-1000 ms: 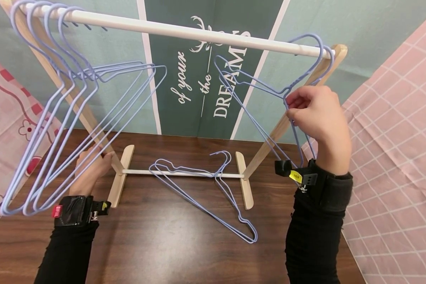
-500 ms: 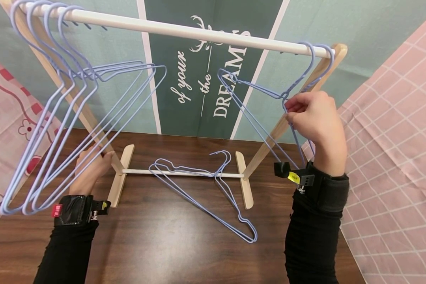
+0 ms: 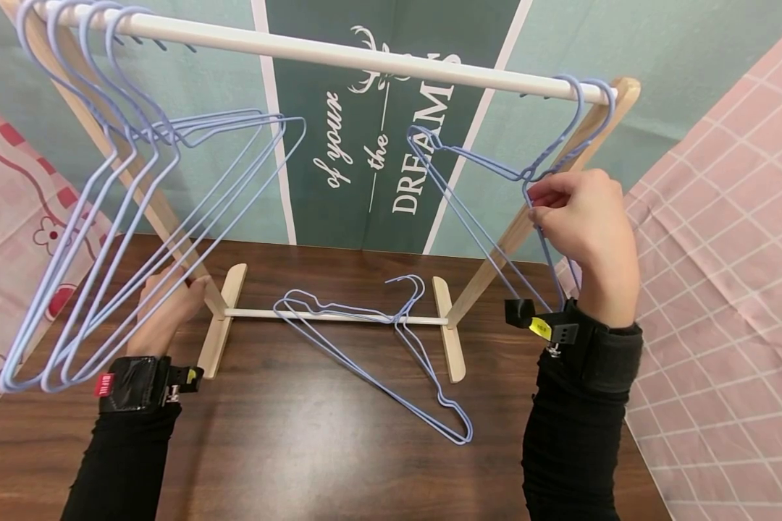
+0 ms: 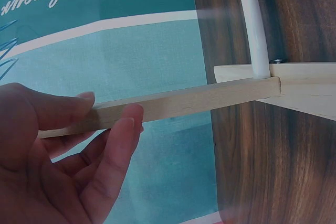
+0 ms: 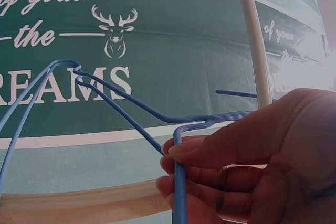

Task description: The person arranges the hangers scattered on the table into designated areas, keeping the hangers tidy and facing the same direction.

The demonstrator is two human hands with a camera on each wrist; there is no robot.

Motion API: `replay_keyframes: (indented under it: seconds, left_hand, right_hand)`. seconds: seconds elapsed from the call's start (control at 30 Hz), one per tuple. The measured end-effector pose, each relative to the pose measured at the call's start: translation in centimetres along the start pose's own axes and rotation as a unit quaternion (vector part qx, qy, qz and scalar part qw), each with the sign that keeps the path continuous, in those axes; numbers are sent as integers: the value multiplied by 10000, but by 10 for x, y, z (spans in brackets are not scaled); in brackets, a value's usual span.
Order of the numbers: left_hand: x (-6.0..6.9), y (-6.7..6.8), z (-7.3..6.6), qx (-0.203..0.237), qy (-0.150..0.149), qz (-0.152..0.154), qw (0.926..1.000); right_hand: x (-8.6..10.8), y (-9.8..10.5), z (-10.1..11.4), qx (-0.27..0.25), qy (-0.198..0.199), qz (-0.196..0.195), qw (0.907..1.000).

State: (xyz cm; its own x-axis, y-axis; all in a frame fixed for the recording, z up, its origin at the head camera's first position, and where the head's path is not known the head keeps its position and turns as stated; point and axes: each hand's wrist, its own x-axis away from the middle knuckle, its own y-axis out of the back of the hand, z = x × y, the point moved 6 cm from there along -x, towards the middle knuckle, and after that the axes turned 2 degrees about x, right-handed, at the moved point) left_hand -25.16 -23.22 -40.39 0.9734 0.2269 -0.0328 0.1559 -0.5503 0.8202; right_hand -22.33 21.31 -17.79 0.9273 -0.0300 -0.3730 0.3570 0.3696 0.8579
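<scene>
My right hand [image 3: 583, 213] pinches the shoulder wire of a blue wire hanger [image 3: 476, 155] just below its twisted neck. In the right wrist view, thumb and fingers close on that hanger's wire [image 5: 179, 192]. Its hook lies over the white rail [image 3: 339, 58], beside the hook of another blue hanger [image 3: 602, 119] at the right end. Low on the left, my left hand [image 3: 169, 304] holds the rack's wooden post [image 3: 159, 217]; in the left wrist view the thumb lies on one side of the post [image 4: 184, 100] and fingers on the other.
Several blue hangers [image 3: 169, 155] hang at the rail's left end, in front of my left hand. Further blue hangers [image 3: 365, 373] lie on the brown wooden tabletop [image 3: 267, 441], across the rack's lower bar [image 3: 247, 314]. Cloth-covered sides stand left and right.
The hook in my right hand has come down onto the rail and shifted slightly right, closer to the end hanger. My right hand has dropped a little. The left hand has not moved.
</scene>
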Motion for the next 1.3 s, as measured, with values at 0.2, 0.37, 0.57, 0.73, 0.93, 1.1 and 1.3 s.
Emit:
replay_keyframes:
  seconds: [0.2,0.37,0.57,0.73,0.93,1.1,1.3]
  left_hand:
    - [0,1,0,21,-17,-74,10000]
    - [1,0,0,73,-45,-61,9999]
    - [0,-2,1,-27,13,23,10000]
    - [1,-2,-1,-87,-69,122,9999]
    - [0,-2,1,71,185,129,9997]
    - [0,-2,1,63,104,78,9999]
    - [-1,-1,0,-91,-91,38,9999]
  right_hand:
    - [1,-1,-2,-68,-142,68,9999]
    - [4,0,1,-39,-59,35,10000]
    - [5,-2,1,15,44,54,10000]
    - [7,-4,0,70,38,81,9999]
    - [10,-5,-2,59,-27,148,9999]
    - [12,-4,-2,42,-54,147,9999]
    - [16,0,-1,20,-43,-5,10000]
